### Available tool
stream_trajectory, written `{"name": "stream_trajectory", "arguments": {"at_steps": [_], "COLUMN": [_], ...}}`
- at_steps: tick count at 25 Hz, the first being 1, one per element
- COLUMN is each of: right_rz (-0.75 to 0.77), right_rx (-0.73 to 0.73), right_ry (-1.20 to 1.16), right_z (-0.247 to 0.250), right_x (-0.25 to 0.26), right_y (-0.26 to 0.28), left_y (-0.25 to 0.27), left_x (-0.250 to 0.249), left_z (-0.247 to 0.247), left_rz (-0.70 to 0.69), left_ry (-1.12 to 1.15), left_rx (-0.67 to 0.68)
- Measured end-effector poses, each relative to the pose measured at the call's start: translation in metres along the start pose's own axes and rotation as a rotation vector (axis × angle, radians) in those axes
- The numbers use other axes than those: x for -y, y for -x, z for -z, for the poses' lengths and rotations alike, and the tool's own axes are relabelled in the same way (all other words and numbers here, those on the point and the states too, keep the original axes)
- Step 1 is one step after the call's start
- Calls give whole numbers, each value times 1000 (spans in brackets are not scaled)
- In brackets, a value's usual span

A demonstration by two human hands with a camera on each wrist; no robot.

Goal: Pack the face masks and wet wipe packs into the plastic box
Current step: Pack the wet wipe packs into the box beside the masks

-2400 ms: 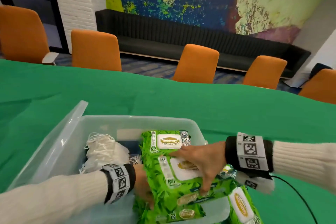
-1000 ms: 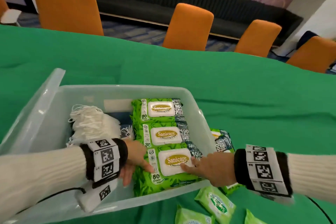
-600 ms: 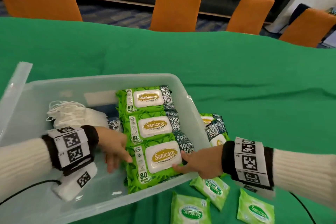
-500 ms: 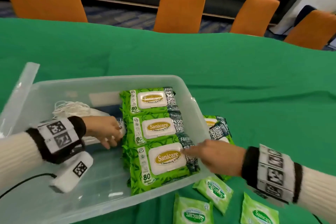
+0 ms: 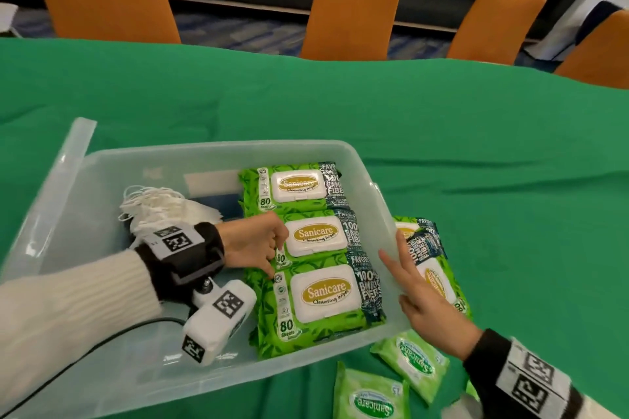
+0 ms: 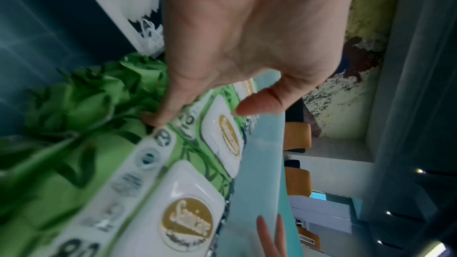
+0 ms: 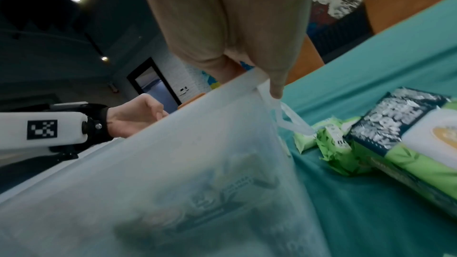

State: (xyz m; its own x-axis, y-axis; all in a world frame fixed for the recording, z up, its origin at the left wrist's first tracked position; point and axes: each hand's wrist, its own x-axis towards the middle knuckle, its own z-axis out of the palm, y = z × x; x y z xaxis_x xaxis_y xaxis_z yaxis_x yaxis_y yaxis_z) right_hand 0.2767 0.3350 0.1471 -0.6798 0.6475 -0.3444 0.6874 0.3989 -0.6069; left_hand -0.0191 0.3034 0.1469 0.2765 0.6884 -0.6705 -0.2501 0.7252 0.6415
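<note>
The clear plastic box point(image 5: 204, 147) holds three large green wet wipe packs point(image 5: 323, 296) in a row along its right side. A white stack of face masks point(image 5: 160, 209) lies at its back left. My left hand point(image 5: 275, 255) is inside the box with its fingers curled. Its thumb point(image 6: 154, 119) presses the left edge of the packs point(image 6: 94, 163), and nothing is held. My right hand point(image 5: 391, 245) is outside the box, fingers straight against the right wall point(image 7: 173, 163), one fingertip point(image 7: 275, 93) at the rim.
A fourth large pack point(image 5: 434, 265) lies on the green tablecloth point(image 5: 476, 163) just right of the box, partly under my right hand. Small wipe packs point(image 5: 410, 362) lie at the front right. The lid point(image 5: 73, 153) leans at the box's left. Orange chairs point(image 5: 350, 10) line the far edge.
My left hand came off the masks to the left edge of the packs. My right hand drew out of the box to its right wall.
</note>
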Motion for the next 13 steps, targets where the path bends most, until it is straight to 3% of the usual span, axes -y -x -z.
{"name": "stream_trajectory", "arguments": {"at_steps": [3,5,9,13], "right_rz": [21,43,56,73], "right_rx": [-29,-91,-137,-174], "right_ry": [22,-11,-30,12], "right_z": [-4,-6,-6,-12], "right_x": [8,12,9,5], "right_y": [2,4,6,4], "left_y": [14,20,14,-8], "left_x": [6,6,8,12], "left_z": [-2,-1,-6,-12], "left_rz": [-9,67,263,246], "left_ry": [10,-71,-11,-24], "left_rx": [16,5,54,-12]}}
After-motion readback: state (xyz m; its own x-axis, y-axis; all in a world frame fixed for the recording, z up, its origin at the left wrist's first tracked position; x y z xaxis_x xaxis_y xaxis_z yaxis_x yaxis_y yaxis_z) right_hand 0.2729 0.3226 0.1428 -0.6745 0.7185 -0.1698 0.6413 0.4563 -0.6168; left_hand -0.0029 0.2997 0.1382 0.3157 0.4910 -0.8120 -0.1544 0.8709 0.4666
